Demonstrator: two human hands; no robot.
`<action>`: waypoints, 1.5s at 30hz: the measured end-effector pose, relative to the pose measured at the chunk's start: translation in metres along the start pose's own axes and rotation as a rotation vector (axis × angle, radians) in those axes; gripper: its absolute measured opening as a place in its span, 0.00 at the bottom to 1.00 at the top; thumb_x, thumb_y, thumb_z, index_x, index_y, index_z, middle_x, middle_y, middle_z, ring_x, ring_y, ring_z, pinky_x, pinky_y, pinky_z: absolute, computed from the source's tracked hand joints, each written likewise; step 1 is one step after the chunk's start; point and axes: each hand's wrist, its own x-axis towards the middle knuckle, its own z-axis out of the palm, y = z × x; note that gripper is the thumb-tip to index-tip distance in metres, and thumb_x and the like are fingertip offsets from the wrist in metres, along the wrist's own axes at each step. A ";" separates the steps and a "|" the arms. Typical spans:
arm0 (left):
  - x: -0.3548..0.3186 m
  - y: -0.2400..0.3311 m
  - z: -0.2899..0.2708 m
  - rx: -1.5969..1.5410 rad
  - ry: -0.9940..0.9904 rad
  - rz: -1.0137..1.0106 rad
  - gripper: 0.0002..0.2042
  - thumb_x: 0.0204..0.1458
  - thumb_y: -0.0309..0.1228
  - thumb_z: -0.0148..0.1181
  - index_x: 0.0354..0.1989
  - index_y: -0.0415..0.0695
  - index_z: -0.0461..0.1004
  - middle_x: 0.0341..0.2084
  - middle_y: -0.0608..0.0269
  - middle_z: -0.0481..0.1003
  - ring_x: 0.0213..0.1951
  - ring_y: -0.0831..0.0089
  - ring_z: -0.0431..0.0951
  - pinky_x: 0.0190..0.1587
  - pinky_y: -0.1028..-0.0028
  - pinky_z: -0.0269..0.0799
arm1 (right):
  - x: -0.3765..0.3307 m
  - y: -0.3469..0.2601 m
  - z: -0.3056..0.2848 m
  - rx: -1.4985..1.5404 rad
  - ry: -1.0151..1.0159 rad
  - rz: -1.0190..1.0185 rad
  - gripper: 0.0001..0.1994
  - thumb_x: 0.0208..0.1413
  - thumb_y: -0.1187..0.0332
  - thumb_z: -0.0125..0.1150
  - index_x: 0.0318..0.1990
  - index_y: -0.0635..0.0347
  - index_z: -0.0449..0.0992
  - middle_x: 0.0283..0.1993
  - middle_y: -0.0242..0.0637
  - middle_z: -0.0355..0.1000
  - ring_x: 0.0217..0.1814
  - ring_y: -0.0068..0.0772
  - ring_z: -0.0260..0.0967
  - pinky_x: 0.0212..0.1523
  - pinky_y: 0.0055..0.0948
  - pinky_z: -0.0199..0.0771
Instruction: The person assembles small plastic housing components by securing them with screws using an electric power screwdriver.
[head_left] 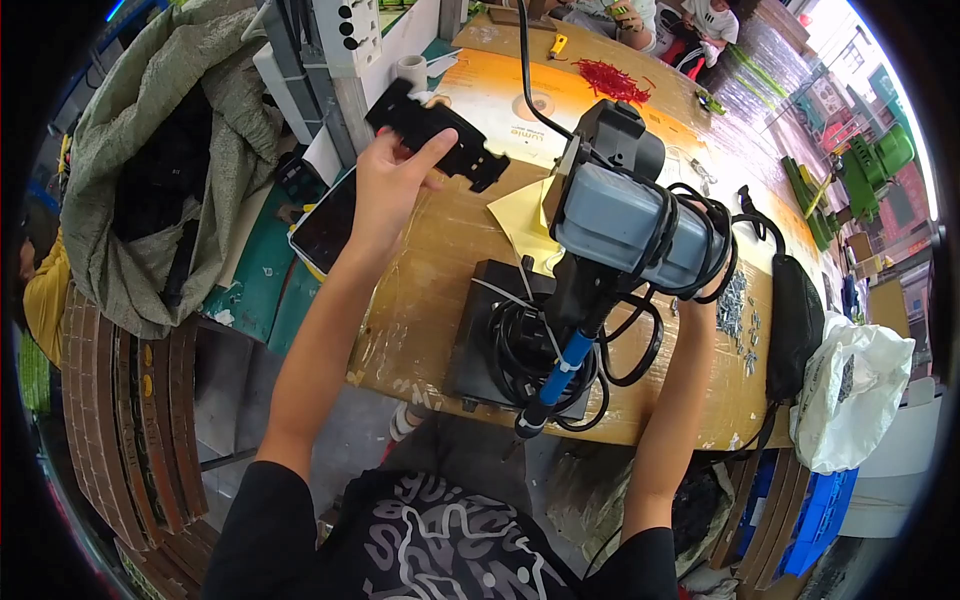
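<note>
My left hand [392, 185] pinches a flat black plastic part [440, 135] with notched edges and small holes, held up over the table. My right hand [724, 265] reaches beside a grey-and-black bench device [615, 215]; the device and its looped black cables hide most of its fingers, so its grip cannot be told. A blue-and-black pen-like tool [566, 368] slants down in front of the device. Under it stands a black base [470, 340] with coiled cable. A yellow paper sheet [520, 222] lies behind the base.
Small grey metal pieces [738, 310] lie at the right, near a black pouch [793, 320] and a white plastic bag [855, 390]. A red heap [612, 82] and yellow cutter [558, 46] lie farther back. A sack of black parts [165, 190] stands left; people sit at the far end.
</note>
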 end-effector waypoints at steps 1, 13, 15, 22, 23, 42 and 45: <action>0.001 -0.002 0.000 0.141 0.046 0.042 0.13 0.41 0.36 0.63 0.27 0.40 0.69 0.20 0.68 0.68 0.23 0.84 0.65 0.26 0.84 0.61 | -0.002 -0.002 0.002 0.019 0.020 0.079 0.05 0.49 0.78 0.52 0.34 0.65 0.71 0.30 0.30 0.70 0.32 0.14 0.63 0.34 0.13 0.62; -0.001 0.002 0.001 -0.271 -0.338 -0.278 0.13 0.53 0.33 0.47 0.39 0.35 0.65 0.33 0.49 0.73 0.28 0.69 0.76 0.33 0.77 0.71 | -0.014 -0.007 0.015 0.008 -0.019 0.253 0.07 0.48 0.73 0.50 0.33 0.68 0.70 0.26 0.26 0.66 0.28 0.15 0.58 0.30 0.16 0.60; -0.002 0.003 0.003 -0.489 -0.427 -0.277 0.18 0.53 0.27 0.40 0.51 0.31 0.54 0.48 0.42 0.63 0.43 0.59 0.71 0.51 0.68 0.64 | -0.015 -0.003 0.016 -0.014 -0.033 0.256 0.06 0.48 0.73 0.49 0.30 0.68 0.69 0.25 0.26 0.65 0.27 0.15 0.57 0.29 0.16 0.60; 0.003 -0.016 0.005 -0.367 -0.462 -0.259 0.13 0.51 0.26 0.41 0.44 0.34 0.64 0.43 0.51 0.67 0.44 0.64 0.70 0.53 0.71 0.60 | -0.013 0.017 0.022 0.000 -0.062 0.280 0.04 0.45 0.75 0.48 0.26 0.68 0.67 0.22 0.27 0.63 0.26 0.16 0.57 0.26 0.20 0.59; 0.004 -0.022 0.005 -0.043 -0.325 -0.149 0.11 0.52 0.28 0.42 0.40 0.37 0.66 0.41 0.53 0.68 0.42 0.66 0.71 0.51 0.73 0.62 | -0.014 0.018 0.025 0.004 -0.073 0.267 0.04 0.45 0.75 0.49 0.26 0.68 0.67 0.22 0.27 0.63 0.26 0.16 0.57 0.26 0.20 0.60; -0.013 -0.003 0.010 0.229 -0.417 -0.147 0.18 0.43 0.27 0.52 0.44 0.39 0.57 0.19 0.61 0.68 0.15 0.78 0.68 0.16 0.77 0.71 | -0.020 0.022 0.039 -0.039 -0.104 0.300 0.06 0.43 0.75 0.54 0.29 0.69 0.70 0.24 0.29 0.67 0.28 0.16 0.60 0.29 0.19 0.62; -0.012 0.001 0.007 0.221 -0.427 -0.138 0.11 0.45 0.29 0.52 0.38 0.40 0.66 0.17 0.64 0.67 0.14 0.80 0.68 0.16 0.78 0.71 | -0.018 0.023 0.042 0.125 -0.032 0.335 0.06 0.43 0.76 0.55 0.31 0.69 0.71 0.25 0.30 0.69 0.29 0.16 0.61 0.30 0.18 0.63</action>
